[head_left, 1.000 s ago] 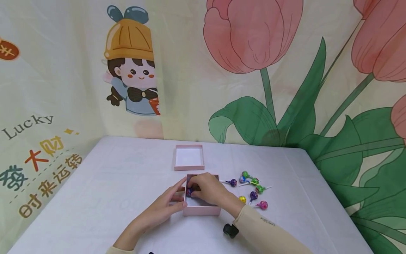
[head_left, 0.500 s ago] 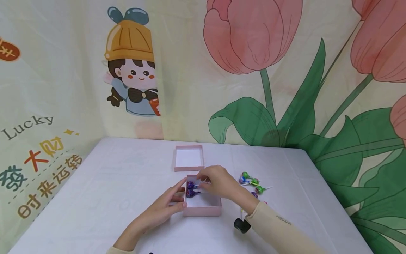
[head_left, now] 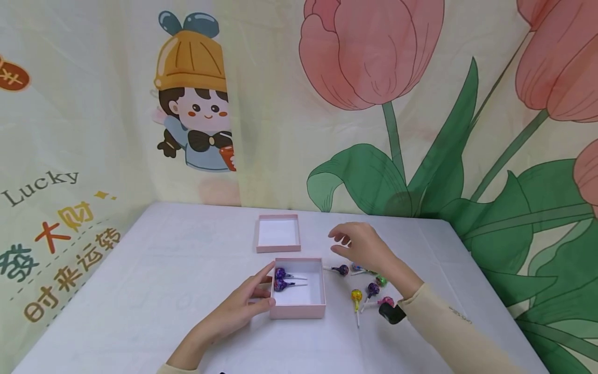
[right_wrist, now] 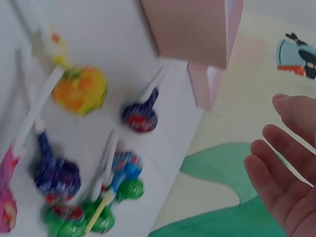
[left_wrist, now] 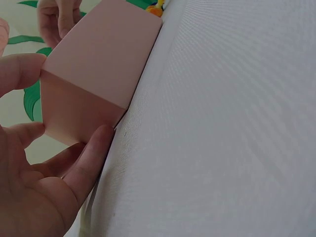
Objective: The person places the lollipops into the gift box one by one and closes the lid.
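A pink box (head_left: 297, 311) with a white inside stands uncovered on the table. Two purple-wrapped lollipops (head_left: 281, 285) lie side by side in it, heads to the left and sticks to the right. My left hand (head_left: 240, 301) rests along the box's left side, thumb at the near corner; in the left wrist view the fingertips (left_wrist: 101, 136) touch its wall. Raised above the loose lollipops, my right hand (head_left: 366, 246) holds nothing, its fingers loosely bent. Below it lie a purple lollipop (head_left: 343, 270), a yellow one (head_left: 356, 296), another purple one (right_wrist: 57, 177) and a pink one (head_left: 386, 301).
Green lollipops (right_wrist: 98, 217) and a blue one (right_wrist: 127, 164) lie bunched together, partly hidden by my right arm in the head view. Behind the box sits its pink-rimmed lid (head_left: 279, 249), inside up. A printed cloth backdrop (head_left: 271, 104) hangs behind the table.
My right hand has let go of a purple lollipop inside the box, lifted out and moved right over the loose ones. My left hand and the box have stayed put.
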Demonstrator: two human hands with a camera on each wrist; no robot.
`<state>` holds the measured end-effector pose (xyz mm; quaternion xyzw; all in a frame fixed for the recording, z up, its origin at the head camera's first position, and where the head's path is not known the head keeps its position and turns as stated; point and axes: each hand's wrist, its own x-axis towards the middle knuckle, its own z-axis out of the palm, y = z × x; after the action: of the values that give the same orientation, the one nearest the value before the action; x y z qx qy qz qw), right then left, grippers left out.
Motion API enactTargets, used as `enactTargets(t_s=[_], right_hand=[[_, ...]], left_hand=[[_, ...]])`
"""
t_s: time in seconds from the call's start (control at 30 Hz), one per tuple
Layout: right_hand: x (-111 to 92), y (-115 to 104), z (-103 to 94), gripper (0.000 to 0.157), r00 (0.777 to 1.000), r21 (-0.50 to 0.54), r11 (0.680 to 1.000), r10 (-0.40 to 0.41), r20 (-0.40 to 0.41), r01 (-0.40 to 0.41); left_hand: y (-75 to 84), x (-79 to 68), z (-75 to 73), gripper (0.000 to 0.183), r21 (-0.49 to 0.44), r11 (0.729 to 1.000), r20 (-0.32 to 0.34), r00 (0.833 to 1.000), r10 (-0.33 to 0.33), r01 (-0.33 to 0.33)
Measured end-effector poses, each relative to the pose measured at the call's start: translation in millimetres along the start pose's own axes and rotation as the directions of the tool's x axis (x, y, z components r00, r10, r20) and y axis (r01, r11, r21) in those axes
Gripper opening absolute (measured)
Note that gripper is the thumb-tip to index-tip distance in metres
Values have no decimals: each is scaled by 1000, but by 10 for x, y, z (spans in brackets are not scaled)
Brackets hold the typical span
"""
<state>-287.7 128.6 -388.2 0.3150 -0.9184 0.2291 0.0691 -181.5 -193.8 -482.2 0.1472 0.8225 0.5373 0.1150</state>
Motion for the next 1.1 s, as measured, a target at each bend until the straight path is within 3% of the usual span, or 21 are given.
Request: enactTargets(t_s=[0.3,0.57,1.1], right_hand=[[-114,495,-7,32,989,-25,988,150,12,-150],[-192,803,53,33,983,-4,984,176,42,-176],[-260,1000,229,32,953,13,961,271,132,-275]], left_hand=[[-5,-9,-9,79,-6,1000,4,1000,-1,1],[31,-19,-11,79,-15,1000,5,1000,-8,8],[19,-12,-12,79,-10,1000,1,1000,-8,8]])
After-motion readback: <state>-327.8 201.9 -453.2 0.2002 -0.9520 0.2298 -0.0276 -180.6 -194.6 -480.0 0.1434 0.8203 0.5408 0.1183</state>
